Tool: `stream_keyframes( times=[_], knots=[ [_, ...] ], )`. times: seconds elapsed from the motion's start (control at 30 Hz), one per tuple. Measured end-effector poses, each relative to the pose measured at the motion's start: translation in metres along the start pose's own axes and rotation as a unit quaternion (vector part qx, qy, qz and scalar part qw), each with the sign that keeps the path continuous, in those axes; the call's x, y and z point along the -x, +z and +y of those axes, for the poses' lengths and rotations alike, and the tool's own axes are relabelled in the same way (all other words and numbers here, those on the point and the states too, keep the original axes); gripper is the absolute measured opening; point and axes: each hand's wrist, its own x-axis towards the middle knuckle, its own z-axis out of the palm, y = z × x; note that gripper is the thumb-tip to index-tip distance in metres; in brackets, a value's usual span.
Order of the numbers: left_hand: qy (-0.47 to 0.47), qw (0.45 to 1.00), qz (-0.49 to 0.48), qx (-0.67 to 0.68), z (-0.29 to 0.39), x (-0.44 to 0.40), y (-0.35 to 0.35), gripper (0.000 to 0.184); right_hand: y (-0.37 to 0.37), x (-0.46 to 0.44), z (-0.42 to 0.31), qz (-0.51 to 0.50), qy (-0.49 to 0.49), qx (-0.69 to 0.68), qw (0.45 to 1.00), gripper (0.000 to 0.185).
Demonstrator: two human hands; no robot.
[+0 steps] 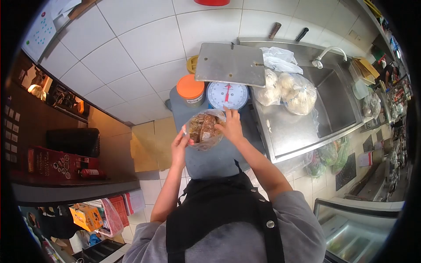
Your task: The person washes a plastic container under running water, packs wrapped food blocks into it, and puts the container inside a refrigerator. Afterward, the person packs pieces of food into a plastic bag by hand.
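A clear plastic bag with brown, lumpy contents sits at the middle of the grey table, its mouth facing up toward me. My left hand pinches the bag's left rim. At the right rim is my right hand, its thumb over the opening and its fingers around the plastic edge. What the brown contents are, I cannot make out. Just behind the bag stands a dial scale with a flat metal platform. Beside the scale is a tub with an orange lid.
To the right, a steel sink counter holds bags of whitish lumps near the basin. A faucet rises behind it. Bags of greens lie below the counter. A tiled wall closes off the back; a glass-topped unit stands at lower right.
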Motion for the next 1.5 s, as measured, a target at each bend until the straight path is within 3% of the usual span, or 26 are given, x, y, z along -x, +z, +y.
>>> stream_keyframes(
  times=[0.03, 0.07, 0.1, 0.13, 0.2, 0.27, 0.33, 0.43, 0.5, 0.6, 0.67, 0.7, 0.83, 0.9, 0.93, 0.97, 1.0, 1.03, 1.07, 1.13, 1.17, 1.3, 1.37, 1.5],
  knots=[
    [-0.003, 1.000, -0.011, -0.015, -0.001, -0.003, 0.000, 0.042, 0.010, -0.001, 0.013, 0.000, 0.000, 0.000, 1.000, 0.039],
    [-0.002, 1.000, -0.009, -0.014, -0.002, -0.008, -0.003, 0.042, 0.024, -0.002, 0.031, -0.171, 0.118, -0.125, 0.970, 0.033],
    [-0.013, 1.000, -0.024, -0.002, -0.001, -0.015, -0.007, 0.034, 0.025, -0.009, 0.033, -0.334, 0.227, -0.241, 0.882, 0.032],
    [-0.021, 0.999, -0.036, 0.013, 0.002, -0.024, -0.013, 0.028, 0.025, -0.016, 0.035, -0.340, 0.218, -0.240, 0.883, 0.032],
    [0.000, 1.000, -0.020, 0.006, 0.021, -0.033, -0.016, 0.024, -0.014, -0.046, 0.008, -0.203, 0.337, -0.388, 0.834, 0.031],
    [0.020, 1.000, -0.006, -0.001, 0.036, -0.024, -0.016, 0.022, -0.055, -0.067, -0.020, -0.253, 0.322, -0.381, 0.829, 0.029],
    [0.060, 0.993, -0.040, -0.098, 0.055, -0.011, -0.009, 0.023, -0.075, -0.060, -0.040, -0.298, 0.262, -0.379, 0.836, 0.025],
    [0.131, 0.980, -0.006, -0.151, 0.082, 0.012, -0.001, 0.023, -0.117, -0.065, -0.067, -0.297, 0.237, -0.354, 0.855, 0.025],
    [0.147, 0.977, -0.003, -0.156, 0.068, 0.017, 0.007, 0.023, -0.120, -0.057, -0.069, -0.282, 0.189, -0.338, 0.878, 0.025],
    [0.158, 0.971, -0.012, -0.180, 0.020, 0.012, 0.005, 0.021, -0.082, -0.022, -0.035, -0.341, 0.206, -0.330, 0.856, 0.030],
    [0.113, 0.950, 0.021, -0.290, -0.024, 0.001, -0.010, 0.018, -0.071, -0.004, -0.019, -0.359, 0.221, -0.283, 0.861, 0.027],
    [0.125, 0.940, 0.049, -0.313, -0.009, 0.012, -0.005, 0.016, -0.077, -0.004, -0.023, -0.334, 0.217, -0.306, 0.865, 0.025],
    [0.145, 0.973, 0.047, -0.175, 0.023, 0.032, -0.002, 0.013, -0.098, 0.003, -0.051, -0.308, 0.179, -0.329, 0.875, 0.019],
    [0.220, 0.946, 0.032, -0.235, 0.029, 0.040, 0.000, 0.007, -0.111, -0.002, -0.063, -0.310, 0.159, -0.323, 0.880, 0.017],
    [0.216, 0.947, 0.030, -0.235, 0.026, 0.042, 0.003, 0.007, -0.115, -0.001, -0.066, -0.313, 0.139, -0.315, 0.885, 0.016],
    [0.295, 0.914, 0.020, -0.276, 0.024, 0.042, 0.008, 0.010, -0.112, 0.001, -0.064, -0.313, 0.141, -0.314, 0.885, 0.016],
    [0.372, 0.873, 0.010, -0.315, 0.023, 0.042, 0.010, 0.014, -0.106, 0.008, -0.061, -0.320, 0.077, -0.273, 0.904, 0.015],
    [0.337, 0.881, -0.054, -0.328, 0.012, 0.038, 0.005, 0.024, -0.101, 0.016, -0.060, -0.326, 0.013, -0.230, 0.917, 0.013],
    [0.336, 0.882, -0.054, -0.327, -0.005, 0.031, -0.001, 0.024, -0.099, 0.023, -0.060, -0.328, 0.014, -0.229, 0.917, 0.013],
    [0.296, 0.879, -0.236, -0.291, -0.030, 0.012, -0.009, 0.031, -0.091, 0.029, -0.064, -0.332, -0.067, -0.193, 0.921, 0.011],
    [0.256, 0.898, -0.239, -0.267, -0.028, 0.014, -0.004, 0.041, -0.096, 0.023, -0.075, -0.343, -0.075, -0.136, 0.926, 0.009],
    [0.209, 0.886, -0.254, -0.326, -0.032, 0.010, 0.004, 0.045, -0.078, 0.025, -0.082, -0.389, -0.125, -0.112, 0.906, 0.009],
    [0.327, 0.826, -0.219, -0.403, -0.072, -0.008, -0.001, 0.046, -0.063, 0.029, -0.089, -0.392, -0.140, -0.062, 0.907, 0.012],
    [0.325, 0.876, -0.187, -0.304, -0.081, -0.014, 0.006, 0.037, -0.061, 0.008, -0.092, -0.392, -0.073, -0.141, 0.906, 0.013]
  ],
)
